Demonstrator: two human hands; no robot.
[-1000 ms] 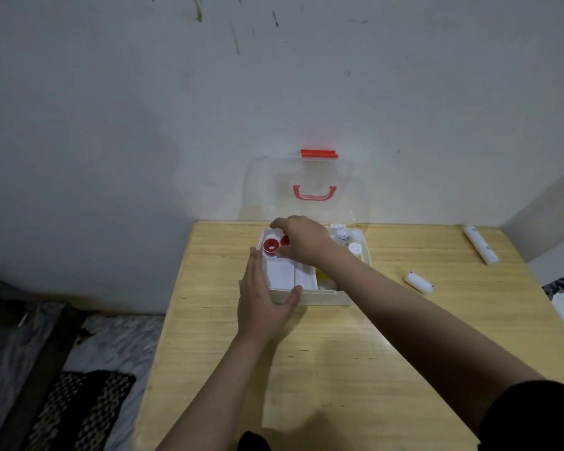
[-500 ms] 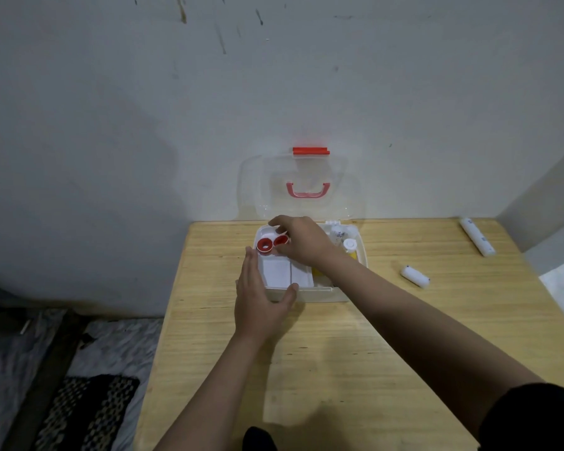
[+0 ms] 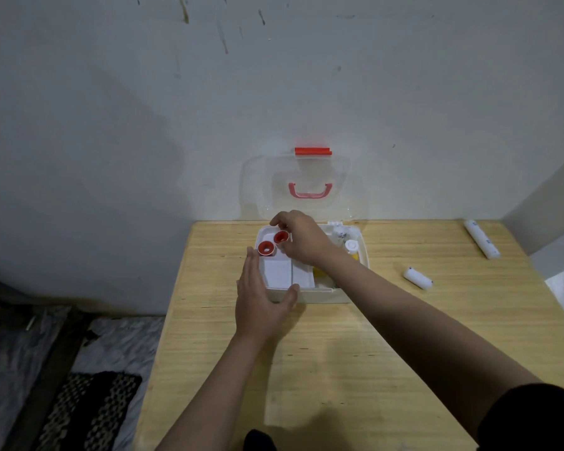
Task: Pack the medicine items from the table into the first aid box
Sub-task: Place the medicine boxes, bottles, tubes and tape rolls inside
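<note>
Medicine items sit partly packed: the first aid box (image 3: 345, 292) stands open at the far edge of the wooden surface (image 3: 355, 353), its clear lid (image 3: 306, 177) propped upright against the wall with a red handle and a red latch on it. The right hand (image 3: 302, 237) reaches over the box's far left corner, fingers curled around a red-cored tape roll (image 3: 281, 237) inside the box. A second red-cored roll (image 3: 266, 248) lies just beside it, to the left, in the same corner. The left hand (image 3: 261, 301) rests spread and empty against the box's near left corner, fingers along the left wall and thumb on the front rim. White flat packets (image 3: 279, 271) fill the near left part of the box; a white-capped bottle (image 3: 351, 246) and something yellow sit on the right side, partly hidden by the right forearm. Two white rolls remain out on the surface, well apart from the box: a short roll (image 3: 418, 278) to its right and a long roll (image 3: 481, 238) near the far right corner.
</note>
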